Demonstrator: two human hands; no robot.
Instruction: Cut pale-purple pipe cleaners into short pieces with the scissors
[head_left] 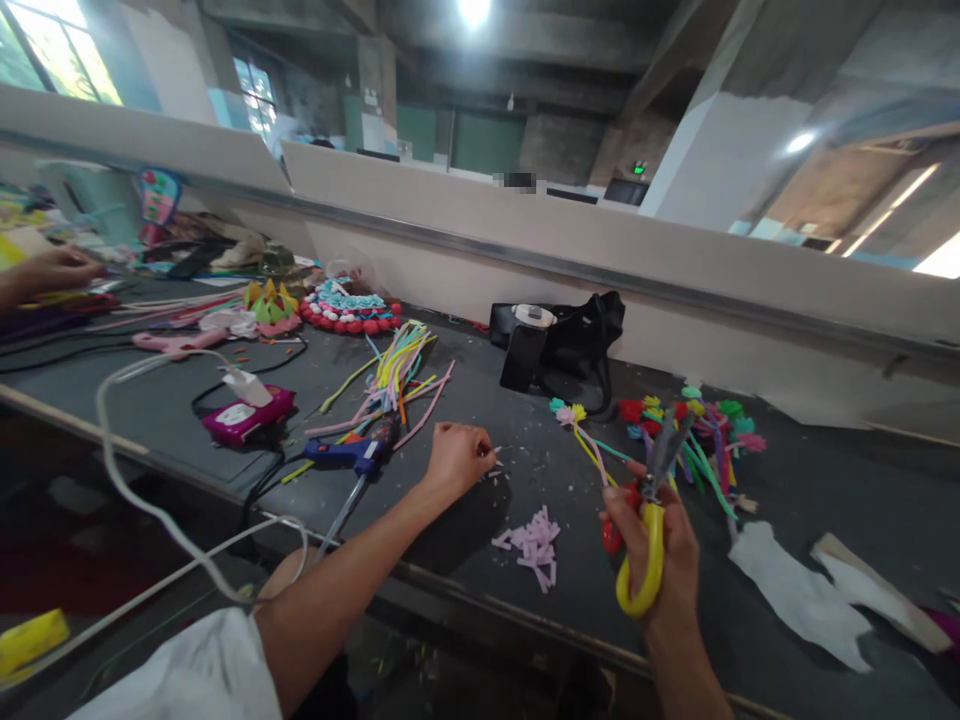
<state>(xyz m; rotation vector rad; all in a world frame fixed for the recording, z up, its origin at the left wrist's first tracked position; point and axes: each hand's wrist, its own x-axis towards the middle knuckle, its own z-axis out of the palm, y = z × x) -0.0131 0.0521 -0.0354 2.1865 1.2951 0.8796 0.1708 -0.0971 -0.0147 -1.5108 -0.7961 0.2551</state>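
My right hand (pixel 667 550) is wrapped round a pair of scissors (pixel 643 575) with a yellow handle loop and a red part beside it. The blades point up and away from me. My left hand (pixel 459 458) is closed with its fingertips pinched just above the table, by some small pale scraps (pixel 496 472); whatever they hold, if anything, is too small to make out. Between my hands, nearer the front edge, lies a pile of short lilac pieces (pixel 534 545). Yellow and pink stems with flower-like tips (pixel 568 412) lie beyond my right hand.
A blue glue gun (pixel 345 455) and a bundle of coloured strips (pixel 405 365) lie left of my left hand. A magenta power block (pixel 247 415) has a white cable looping over the table edge. A black bag (pixel 577 335) stands behind. Another person's hand (pixel 60 270) is at far left.
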